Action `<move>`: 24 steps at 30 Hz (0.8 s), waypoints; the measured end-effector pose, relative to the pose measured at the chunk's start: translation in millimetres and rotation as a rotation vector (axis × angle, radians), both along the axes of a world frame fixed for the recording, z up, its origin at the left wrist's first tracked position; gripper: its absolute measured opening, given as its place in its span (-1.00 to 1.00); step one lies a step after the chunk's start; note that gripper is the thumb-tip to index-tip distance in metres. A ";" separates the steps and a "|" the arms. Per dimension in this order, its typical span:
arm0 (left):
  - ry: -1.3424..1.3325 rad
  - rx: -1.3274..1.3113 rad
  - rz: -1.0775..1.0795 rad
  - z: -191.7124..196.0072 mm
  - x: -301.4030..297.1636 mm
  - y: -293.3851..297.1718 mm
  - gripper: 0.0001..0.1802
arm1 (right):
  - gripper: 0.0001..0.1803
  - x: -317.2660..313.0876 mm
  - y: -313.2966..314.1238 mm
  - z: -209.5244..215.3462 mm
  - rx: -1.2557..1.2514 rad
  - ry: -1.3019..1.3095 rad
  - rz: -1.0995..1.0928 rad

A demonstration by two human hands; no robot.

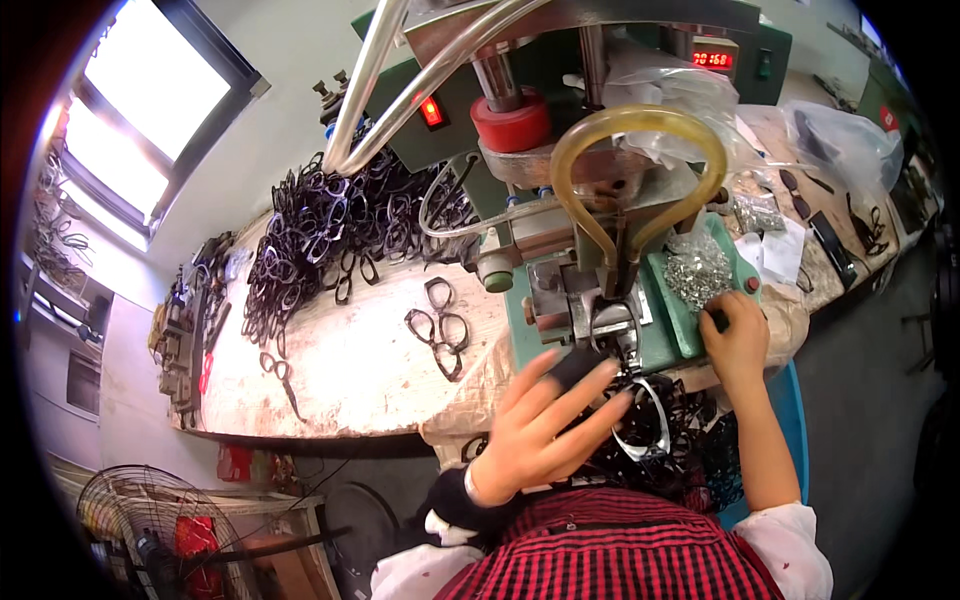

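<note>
My left hand (545,430) has its fingers spread over the front of a green bench press (525,325), apparently holding nothing. A dark patch (578,368) shows beside its fingers; I cannot tell what it is. Below the metal fixture (630,345), near the fingertips, a glasses frame (655,425) catches the light. Another dark frame (600,318) seems to sit in the fixture. My right hand (742,345) is closed at the edge of the green tray, its fingertips pinched around something dark. Small silvery metal parts (700,275) are heaped in the tray beside it.
Black glasses frames (320,225) pile up at the back left; loose ones (438,330) lie nearer. Scissors (283,380) rest on the worn table. A yellowish hose (640,115) loops before the press. A blue tub (790,430) stands below right, a fan (150,530) lower left.
</note>
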State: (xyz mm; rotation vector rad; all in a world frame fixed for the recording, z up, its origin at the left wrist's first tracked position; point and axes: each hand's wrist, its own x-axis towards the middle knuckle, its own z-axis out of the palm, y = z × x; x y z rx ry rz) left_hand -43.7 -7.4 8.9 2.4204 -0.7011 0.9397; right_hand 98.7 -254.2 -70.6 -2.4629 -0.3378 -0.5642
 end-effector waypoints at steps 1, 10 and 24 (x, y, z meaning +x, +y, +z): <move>-0.169 0.097 0.154 -13.3 -7.6 13.2 -0.63 | -0.92 -3.4 -3.7 -1.8 0.072 0.014 -0.033; 0.831 -0.668 0.736 -131.4 26.8 223.9 -0.71 | -0.85 12.4 16.0 2.3 0.417 0.072 0.125; 0.418 0.020 0.782 -80.4 82.2 200.3 -0.80 | -0.87 -26.4 -44.3 -5.3 0.393 -0.048 -0.080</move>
